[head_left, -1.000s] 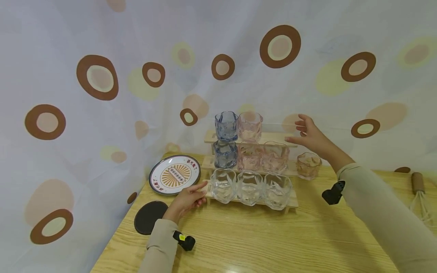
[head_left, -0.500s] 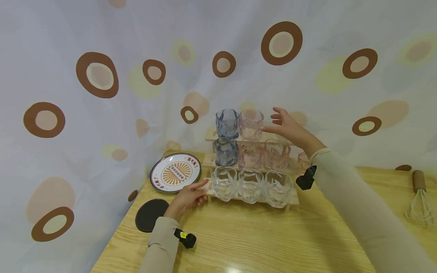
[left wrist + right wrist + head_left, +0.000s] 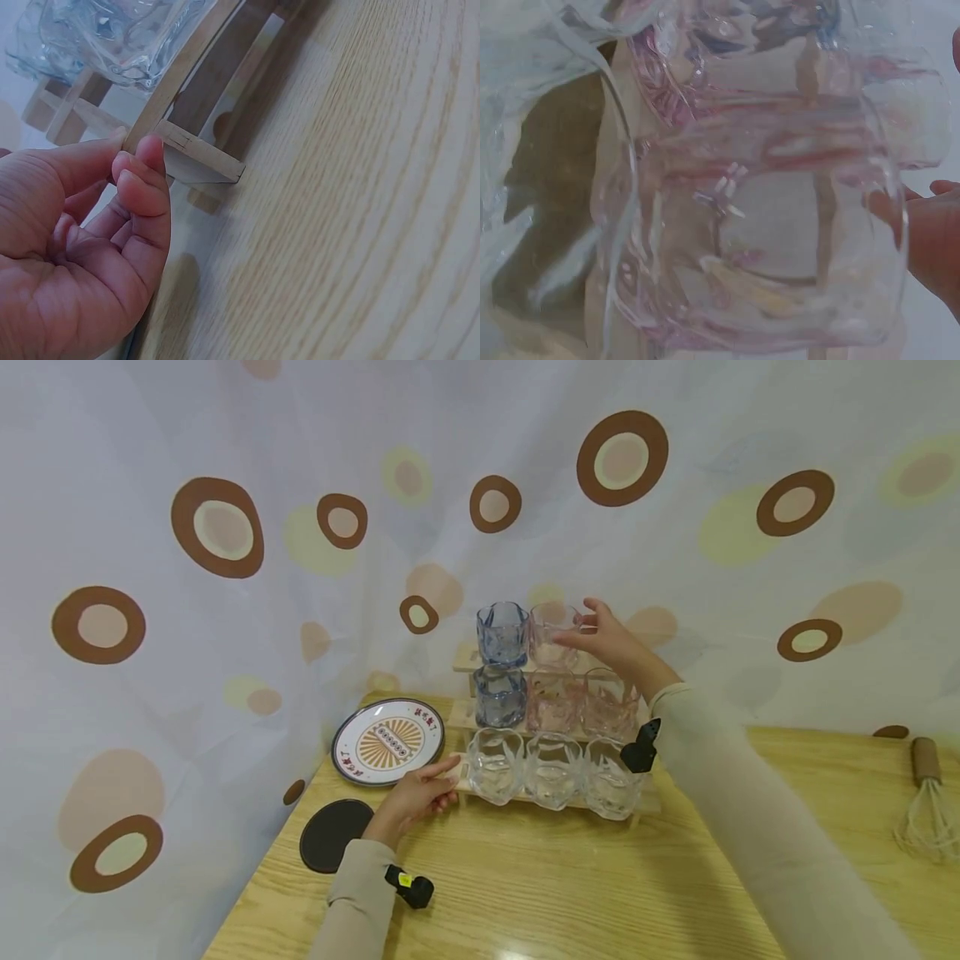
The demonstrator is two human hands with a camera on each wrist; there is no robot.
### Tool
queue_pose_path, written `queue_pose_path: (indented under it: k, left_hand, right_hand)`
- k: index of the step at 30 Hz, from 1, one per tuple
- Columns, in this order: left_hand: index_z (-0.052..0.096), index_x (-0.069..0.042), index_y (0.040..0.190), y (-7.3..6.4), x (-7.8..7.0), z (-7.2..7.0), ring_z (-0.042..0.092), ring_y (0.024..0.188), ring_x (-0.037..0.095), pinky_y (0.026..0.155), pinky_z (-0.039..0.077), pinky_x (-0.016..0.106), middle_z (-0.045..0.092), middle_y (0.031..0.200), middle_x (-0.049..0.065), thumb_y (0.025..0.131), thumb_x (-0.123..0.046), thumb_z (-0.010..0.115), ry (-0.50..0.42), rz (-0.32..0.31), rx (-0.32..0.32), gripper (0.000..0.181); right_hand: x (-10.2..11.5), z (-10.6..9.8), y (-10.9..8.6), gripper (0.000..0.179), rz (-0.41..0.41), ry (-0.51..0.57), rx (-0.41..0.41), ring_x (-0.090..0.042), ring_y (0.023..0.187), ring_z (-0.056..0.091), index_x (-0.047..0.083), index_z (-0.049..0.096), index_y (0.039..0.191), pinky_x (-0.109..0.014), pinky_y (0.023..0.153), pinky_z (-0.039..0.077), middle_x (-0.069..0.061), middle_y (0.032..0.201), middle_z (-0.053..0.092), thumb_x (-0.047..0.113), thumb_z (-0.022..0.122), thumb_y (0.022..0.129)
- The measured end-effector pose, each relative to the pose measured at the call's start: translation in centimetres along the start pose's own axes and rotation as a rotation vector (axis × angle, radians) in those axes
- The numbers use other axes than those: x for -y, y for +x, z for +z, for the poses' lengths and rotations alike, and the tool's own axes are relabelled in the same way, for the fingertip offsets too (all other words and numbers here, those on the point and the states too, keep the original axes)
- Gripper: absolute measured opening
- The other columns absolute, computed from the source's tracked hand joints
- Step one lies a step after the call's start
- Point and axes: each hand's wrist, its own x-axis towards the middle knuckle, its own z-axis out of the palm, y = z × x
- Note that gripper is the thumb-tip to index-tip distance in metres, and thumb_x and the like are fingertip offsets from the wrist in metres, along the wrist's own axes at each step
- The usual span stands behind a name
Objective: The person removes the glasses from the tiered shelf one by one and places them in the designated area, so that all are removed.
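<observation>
A stepped wooden rack (image 3: pixel 459 717) carries glasses on its three tiers. My left hand (image 3: pixel 420 793) pinches the left end of its lowest board; the left wrist view shows thumb and fingertips meeting at the board's end. On the top tier, my right hand (image 3: pixel 615 639) is at a pink glass (image 3: pixel 546 631), thumb across its front and fingers by its right rim. Whether they touch cannot be told. A blue glass (image 3: pixel 502 635) stands left of it. Another blue glass (image 3: pixel 500 697) and two pink glasses are below, and clear glasses (image 3: pixel 553 772) fill the lowest tier.
Left of the rack lie a patterned plate (image 3: pixel 386 743) and a black round mat (image 3: pixel 335 835). A whisk (image 3: pixel 927 802) lies at the far right of the wooden table (image 3: pixel 540 893). A spotted cloth (image 3: pixel 420 460) hangs behind. The right forearm passes close to the front-right clear glass.
My right hand has moved left from beside the top tier to the pink glass, its forearm now covering the separate glass at right. The left hand keeps its pinch on the rack.
</observation>
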Motion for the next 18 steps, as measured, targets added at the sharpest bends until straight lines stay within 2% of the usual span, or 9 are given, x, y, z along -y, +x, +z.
queue_pose_path:
  k: [9, 18]
  left_hand:
    - [0.049, -0.013, 0.140, 0.1, 0.1, 0.1, 0.048, 0.056, 0.007, 0.054, 0.039, 0.021, 0.062, 0.067, 0.002, 0.095, -0.009, 0.057, -0.001, 0.000, 0.001, 0.046]
    - [0.050, -0.012, 0.139, 0.0, 0.1, -0.1, 0.048, 0.055, 0.008, 0.054, 0.039, 0.022, 0.062, 0.066, 0.001, 0.095, -0.009, 0.056, 0.003, 0.010, -0.004, 0.044]
  right_hand:
    - [0.3, 1.2, 1.2, 0.114, 0.007, -0.031, 0.004, -0.036, 0.140, 0.019, 0.016, -0.014, 0.151, -0.057, 0.107, 0.023, -0.018, 0.154, 0.010, 0.054, 0.067, 0.081]
    - [0.4, 1.4, 1.6, 0.104, 0.014, -0.055, -0.018, -0.037, 0.136, 0.024, 0.013, -0.005, 0.153, -0.057, 0.106, 0.026, -0.018, 0.151, 0.020, 0.049, 0.065, 0.086]
